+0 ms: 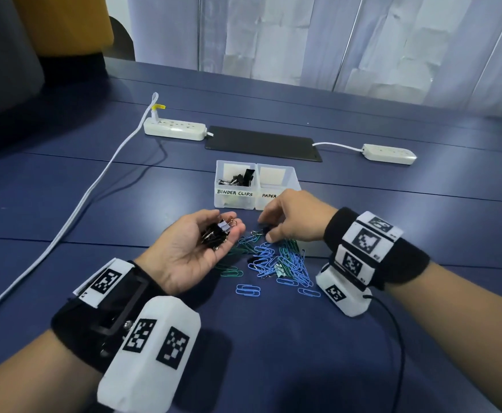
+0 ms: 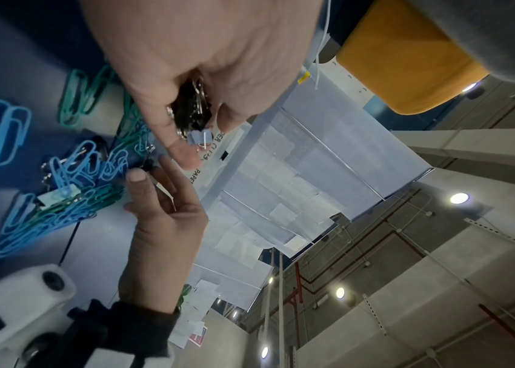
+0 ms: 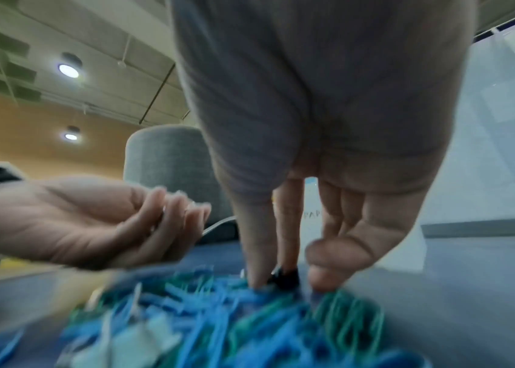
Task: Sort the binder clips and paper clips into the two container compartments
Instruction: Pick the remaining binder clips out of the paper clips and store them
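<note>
My left hand [image 1: 227, 224] lies palm up left of the pile, fingers curled round a bunch of mostly black binder clips [image 1: 215, 232]; the left wrist view shows the same bunch of binder clips [image 2: 191, 107] in the palm. My right hand [image 1: 264, 228] reaches down at the pile's far edge, where thumb and forefinger pinch a black binder clip [image 3: 287, 280]. Blue and green paper clips [image 1: 276, 260] lie heaped on the table. The two clear compartments stand behind: the one labelled BINDER CLIPS [image 1: 234, 201] holds several black clips, while the one labelled PAPER [image 1: 269, 201] is partly hidden by my right hand.
A pale binder clip [image 1: 279, 268] sits inside the paper clip heap. Behind the container lie a black pad [image 1: 261, 146] and two white power strips [image 1: 174, 129] [image 1: 389, 154]. A white cable [image 1: 80, 204] runs down the table's left side.
</note>
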`<state>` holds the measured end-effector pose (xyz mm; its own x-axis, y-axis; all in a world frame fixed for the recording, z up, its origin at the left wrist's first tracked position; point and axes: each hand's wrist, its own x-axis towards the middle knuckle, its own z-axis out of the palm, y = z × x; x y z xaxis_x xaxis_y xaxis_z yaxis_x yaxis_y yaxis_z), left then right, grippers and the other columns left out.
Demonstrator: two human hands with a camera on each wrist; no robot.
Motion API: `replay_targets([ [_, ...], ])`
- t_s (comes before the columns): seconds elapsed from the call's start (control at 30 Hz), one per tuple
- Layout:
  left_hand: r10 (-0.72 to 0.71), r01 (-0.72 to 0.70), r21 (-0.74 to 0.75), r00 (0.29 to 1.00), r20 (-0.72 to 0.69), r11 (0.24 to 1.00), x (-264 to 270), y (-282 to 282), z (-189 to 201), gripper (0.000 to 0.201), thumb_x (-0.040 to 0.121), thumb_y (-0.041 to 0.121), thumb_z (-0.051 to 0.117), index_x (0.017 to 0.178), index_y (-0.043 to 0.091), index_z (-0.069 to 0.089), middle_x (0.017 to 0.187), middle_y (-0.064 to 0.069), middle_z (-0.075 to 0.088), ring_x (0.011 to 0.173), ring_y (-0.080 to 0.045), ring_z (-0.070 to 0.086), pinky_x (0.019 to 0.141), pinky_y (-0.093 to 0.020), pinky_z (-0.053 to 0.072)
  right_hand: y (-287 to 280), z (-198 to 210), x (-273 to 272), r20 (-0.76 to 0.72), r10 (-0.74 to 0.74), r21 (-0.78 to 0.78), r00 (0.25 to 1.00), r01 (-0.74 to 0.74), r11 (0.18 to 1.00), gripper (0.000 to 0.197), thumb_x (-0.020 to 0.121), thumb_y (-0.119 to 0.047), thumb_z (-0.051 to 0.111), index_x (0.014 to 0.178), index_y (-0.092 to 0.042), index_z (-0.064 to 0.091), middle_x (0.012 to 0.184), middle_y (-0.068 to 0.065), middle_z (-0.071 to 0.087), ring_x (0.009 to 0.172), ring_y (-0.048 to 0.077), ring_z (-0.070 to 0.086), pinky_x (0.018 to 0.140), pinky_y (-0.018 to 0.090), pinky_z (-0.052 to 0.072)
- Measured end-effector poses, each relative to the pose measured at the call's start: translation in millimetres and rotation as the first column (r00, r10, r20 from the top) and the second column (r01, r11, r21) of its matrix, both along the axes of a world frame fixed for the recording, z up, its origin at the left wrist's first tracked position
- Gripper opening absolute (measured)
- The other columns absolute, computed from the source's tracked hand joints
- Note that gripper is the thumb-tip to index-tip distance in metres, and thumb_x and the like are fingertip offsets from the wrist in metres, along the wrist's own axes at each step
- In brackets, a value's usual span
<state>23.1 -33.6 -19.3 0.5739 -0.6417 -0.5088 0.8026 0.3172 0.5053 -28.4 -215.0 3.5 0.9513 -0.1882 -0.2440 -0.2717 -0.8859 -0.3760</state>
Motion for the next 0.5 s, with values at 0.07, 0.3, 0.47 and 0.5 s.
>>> replay_targets([
  [0.07, 0.001, -0.001, -0.001, 1.0, 0.028, 1.0, -1, 1, 1, 0.017, 0.092, 0.007, 0.051, 0.093, -0.005, 0.062, 0.082, -0.017, 0.062, 0.083, -0.025, 0.063, 0.068, -0.027, 0.059, 1, -2, 3, 0.006, 0.002, -0.026, 1.0, -0.002, 1.0, 0.031, 0.074, -0.016, 0.078, 0.104, -0.016, 0.073, 0.092, 0.001, 0.071, 0.08, 0.011, 0.06, 0.061, 0.014, 0.041],
  [0.3, 0.053, -0.054, 0.012, 0.996, 0.079, 0.998, -1, 0, -1, 0.011, 0.089, -0.002, 0.055, 0.095, -0.007, 0.063, 0.084, -0.016, 0.062, 0.083, -0.024, 0.064, 0.069, -0.029, 0.058, -1, 11, -4, 0.069, 0.028, -0.114, 0.997, -0.02, 0.993, 0.017, 0.078, -0.023, 0.073, 0.092, -0.013, 0.075, 0.091, 0.004, 0.075, 0.08, 0.014, 0.064, 0.065, 0.02, 0.045],
  [0.47, 0.022, -0.024, 0.018, 0.997, 0.08, 1.0, -3, -6, 3, 0.016, 0.093, 0.005, 0.05, 0.09, -0.006, 0.061, 0.085, -0.018, 0.063, 0.083, -0.025, 0.064, 0.071, -0.033, 0.058, 21, 37, -11, 0.267, 0.113, -0.026, 0.957, -0.111, 0.994, 0.015, 0.08, -0.025, 0.071, 0.091, -0.016, 0.074, 0.086, -0.003, 0.074, 0.07, 0.004, 0.062, 0.062, 0.007, 0.042],
  [0.5, 0.009, -0.009, 0.005, 0.997, 0.08, 1.0, -4, -8, 4, 0.018, 0.094, 0.008, 0.048, 0.092, -0.005, 0.061, 0.089, -0.017, 0.064, 0.084, -0.024, 0.064, 0.072, -0.034, 0.058, 28, 37, -11, 0.267, 0.152, -0.015, 0.952, -0.154, 0.988, 0.014, 0.079, -0.024, 0.071, 0.09, -0.017, 0.075, 0.084, -0.003, 0.074, 0.067, 0.002, 0.061, 0.063, 0.008, 0.043],
])
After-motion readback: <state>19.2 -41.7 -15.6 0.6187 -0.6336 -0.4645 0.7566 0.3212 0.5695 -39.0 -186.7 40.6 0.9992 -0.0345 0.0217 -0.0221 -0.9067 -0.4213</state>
